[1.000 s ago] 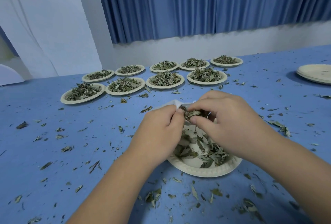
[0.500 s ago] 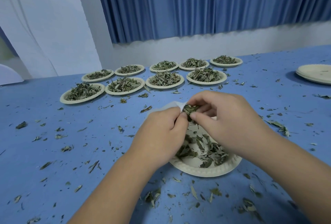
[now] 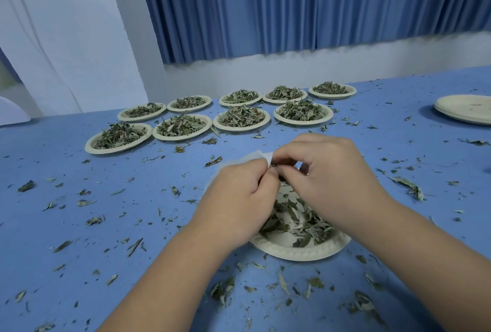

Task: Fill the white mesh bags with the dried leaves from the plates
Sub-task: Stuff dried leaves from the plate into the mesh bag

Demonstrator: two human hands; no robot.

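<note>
A white mesh bag (image 3: 248,158) is held over a cream paper plate (image 3: 300,250) that carries dried green leaves (image 3: 297,220). My left hand (image 3: 236,199) grips the bag's near edge with curled fingers. My right hand (image 3: 332,175) has its fingertips pinched at the bag's mouth, right against the left thumb; a few dark leaf bits show between the fingers. Most of the bag is hidden behind both hands.
Several cream plates heaped with dried leaves (image 3: 241,116) stand in two rows at the back of the blue table (image 3: 79,225). A stack of bare plates (image 3: 467,108) sits far right. Leaf crumbs litter the table top. A blue curtain hangs behind.
My right hand has pushed its pinch of leaves toward the bag's mouth; the leaves that showed between the fingers are now mostly hidden. The left hand has kept its grip on the bag.
</note>
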